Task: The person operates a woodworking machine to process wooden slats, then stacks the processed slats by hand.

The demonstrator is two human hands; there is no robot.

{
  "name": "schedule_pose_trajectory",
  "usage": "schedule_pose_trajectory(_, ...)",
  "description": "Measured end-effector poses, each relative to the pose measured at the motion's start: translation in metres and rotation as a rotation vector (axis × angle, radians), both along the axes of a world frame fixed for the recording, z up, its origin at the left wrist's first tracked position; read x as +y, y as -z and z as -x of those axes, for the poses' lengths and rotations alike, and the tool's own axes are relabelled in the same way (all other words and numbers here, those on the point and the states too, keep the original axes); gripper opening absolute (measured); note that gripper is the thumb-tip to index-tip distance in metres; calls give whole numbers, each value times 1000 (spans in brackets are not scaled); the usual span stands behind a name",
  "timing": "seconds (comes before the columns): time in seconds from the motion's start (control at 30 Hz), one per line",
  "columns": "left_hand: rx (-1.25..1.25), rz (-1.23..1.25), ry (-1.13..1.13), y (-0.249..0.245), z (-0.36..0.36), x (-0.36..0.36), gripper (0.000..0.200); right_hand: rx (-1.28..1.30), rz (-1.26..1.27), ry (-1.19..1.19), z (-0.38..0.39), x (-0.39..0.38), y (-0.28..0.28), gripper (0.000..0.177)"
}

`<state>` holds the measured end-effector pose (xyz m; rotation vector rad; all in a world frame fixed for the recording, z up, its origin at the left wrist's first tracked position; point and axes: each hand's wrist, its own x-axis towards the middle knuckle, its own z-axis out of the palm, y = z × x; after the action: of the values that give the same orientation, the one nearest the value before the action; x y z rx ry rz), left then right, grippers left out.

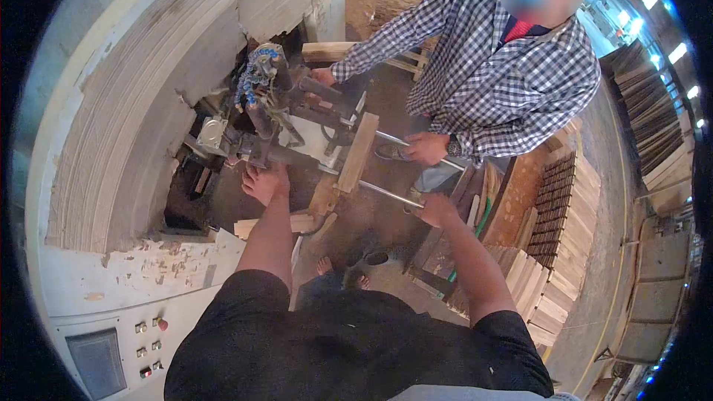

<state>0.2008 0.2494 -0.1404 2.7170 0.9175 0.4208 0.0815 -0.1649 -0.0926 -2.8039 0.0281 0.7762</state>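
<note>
The left hand (265, 182) reaches under the machine (260, 104), and I cannot tell how its fingers sit. The right hand (437, 209) has its fingers closed around the steel rod (386, 194).

Left hand (264, 182) on machine (260, 115); right hand (437, 209) grasps rod (386, 194).

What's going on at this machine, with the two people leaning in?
Two people are working at a machine beside stacked wood sheets. The one wearing the camera has the left hand against the machine and the right hand closed on the end of a metal rod. A wooden board sits across the two rods. A co-worker in a checked shirt holds the other rod.
</note>
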Motion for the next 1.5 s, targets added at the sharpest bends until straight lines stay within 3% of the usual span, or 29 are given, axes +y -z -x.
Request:
schedule_pose_trajectory(0.13,10,-39,18,-1,1,-2,79,-7,-9,25,4,7,-21,45)
schedule_pose_trajectory(0.3,-7,-55,17,11,-2,3,77,-27,-9,-2,2,5,-10,45)
schedule_pose_trajectory(0.63,66,-2,-10,-15,4,-7,76,-99,14,-7,2,-5,19,45)
schedule_pose_trajectory(0.77,48,19,-14,-5,1,-1,77,-27,-48,-12,1,-7,18,45)
schedule_pose_trajectory(0.83,18,36,10,-5,1,-1,77,-127,-80,24,2,-5,18,44)
schedule_pose_trajectory(1.03,108,14,1,-9,2,0,81,-71,7,-13,-2,1,10,45)
schedule_pose_trajectory(1.1,13,44,-2,-4,0,0,82,-50,6,-6,-3,1,9,45)
schedule_pose_trajectory(1.23,116,47,1,-12,1,0,81,-83,3,-27,-1,0,15,45)
schedule_pose_trajectory(1.3,-36,69,-1,-5,0,1,80,-45,3,-26,-5,1,13,44)
schedule_pose_trajectory(1.5,41,55,75,-7,4,1,65,-16,16,24,-3,10,-1,45)
